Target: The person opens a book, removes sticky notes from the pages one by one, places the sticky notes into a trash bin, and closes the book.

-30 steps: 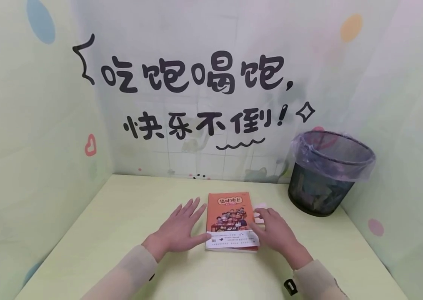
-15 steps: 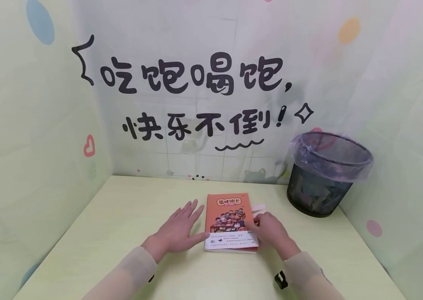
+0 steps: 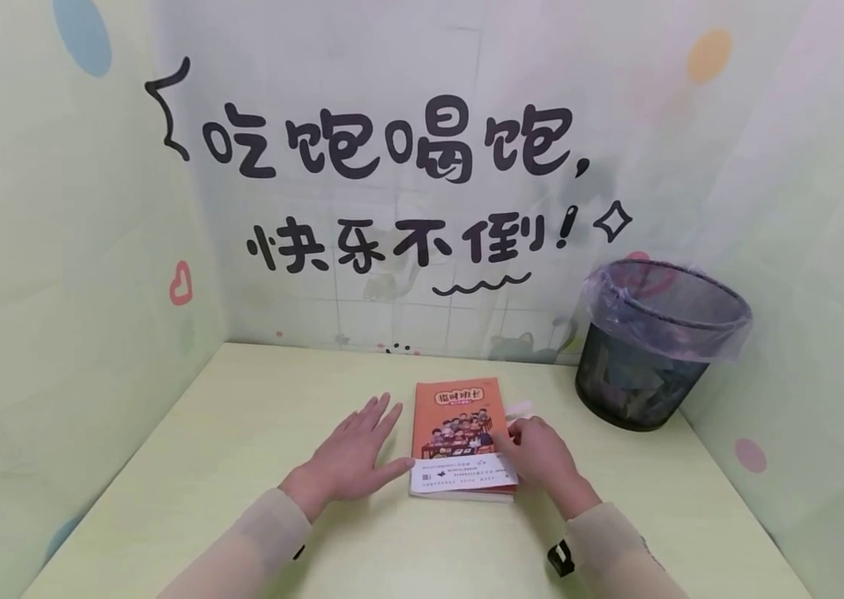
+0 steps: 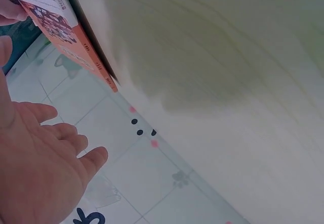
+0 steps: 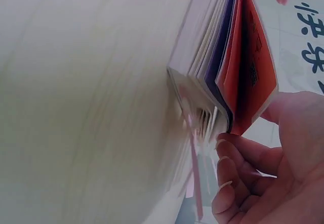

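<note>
An orange book (image 3: pixel 459 420) with cartoon children and a white paper band (image 3: pixel 462 474) lies face up on the table. My right hand (image 3: pixel 543 457) is at its right edge; in the right wrist view, thumb and index finger pinch the front cover (image 5: pixel 257 77), which stands slightly apart from the pages. Pink strips (image 5: pixel 195 168) stick out from the book's side below that hand. My left hand (image 3: pixel 347 457) lies to the left of the book, fingers spread, thumb tip at the band's left end; whether it touches cannot be told. The left wrist view shows its palm (image 4: pixel 40 168).
A black mesh waste bin (image 3: pixel 642 374) with a purple liner stands at the back right of the pale table (image 3: pixel 242 433). A printed cloth wall (image 3: pixel 392 75) with large black characters rises behind, and side walls close in left and right.
My right hand has moved in against the book's right edge, with its fingers now gathered at the cover. The left hand stays almost where it was.
</note>
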Demonstrator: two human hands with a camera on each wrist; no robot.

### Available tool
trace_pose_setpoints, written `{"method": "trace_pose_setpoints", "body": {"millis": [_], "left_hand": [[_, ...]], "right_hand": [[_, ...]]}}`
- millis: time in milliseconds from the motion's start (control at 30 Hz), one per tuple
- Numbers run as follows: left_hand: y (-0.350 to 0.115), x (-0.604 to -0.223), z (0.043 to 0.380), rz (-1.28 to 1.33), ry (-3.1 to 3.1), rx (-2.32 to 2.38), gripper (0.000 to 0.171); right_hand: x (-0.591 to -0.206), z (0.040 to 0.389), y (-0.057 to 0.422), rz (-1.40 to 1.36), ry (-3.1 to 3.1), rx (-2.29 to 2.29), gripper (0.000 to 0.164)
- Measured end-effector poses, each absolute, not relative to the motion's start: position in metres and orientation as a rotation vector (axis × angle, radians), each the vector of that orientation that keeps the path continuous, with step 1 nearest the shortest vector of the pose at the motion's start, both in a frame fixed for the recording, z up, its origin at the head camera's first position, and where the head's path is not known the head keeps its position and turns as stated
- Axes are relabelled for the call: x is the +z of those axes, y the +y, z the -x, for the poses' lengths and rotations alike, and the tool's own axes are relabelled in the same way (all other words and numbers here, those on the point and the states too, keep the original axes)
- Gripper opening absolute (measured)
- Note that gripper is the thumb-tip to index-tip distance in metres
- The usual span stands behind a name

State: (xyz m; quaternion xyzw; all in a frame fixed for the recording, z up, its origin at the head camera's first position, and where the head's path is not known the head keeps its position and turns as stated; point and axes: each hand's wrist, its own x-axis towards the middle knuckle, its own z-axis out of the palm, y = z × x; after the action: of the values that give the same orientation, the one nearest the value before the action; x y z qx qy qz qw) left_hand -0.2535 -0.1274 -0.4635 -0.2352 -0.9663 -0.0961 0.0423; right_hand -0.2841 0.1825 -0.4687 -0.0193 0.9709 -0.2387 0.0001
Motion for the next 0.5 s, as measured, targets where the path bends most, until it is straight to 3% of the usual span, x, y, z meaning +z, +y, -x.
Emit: {"method": "trace_pose_setpoints", "body": {"millis": [500], "left_hand": [[-0.137, -0.461, 0.257, 0.686, -2.948, -0.326, 0.086]], "right_hand": [[-0.449, 0.278, 0.17, 0.134, 3.195, -0.96, 0.039]]}}
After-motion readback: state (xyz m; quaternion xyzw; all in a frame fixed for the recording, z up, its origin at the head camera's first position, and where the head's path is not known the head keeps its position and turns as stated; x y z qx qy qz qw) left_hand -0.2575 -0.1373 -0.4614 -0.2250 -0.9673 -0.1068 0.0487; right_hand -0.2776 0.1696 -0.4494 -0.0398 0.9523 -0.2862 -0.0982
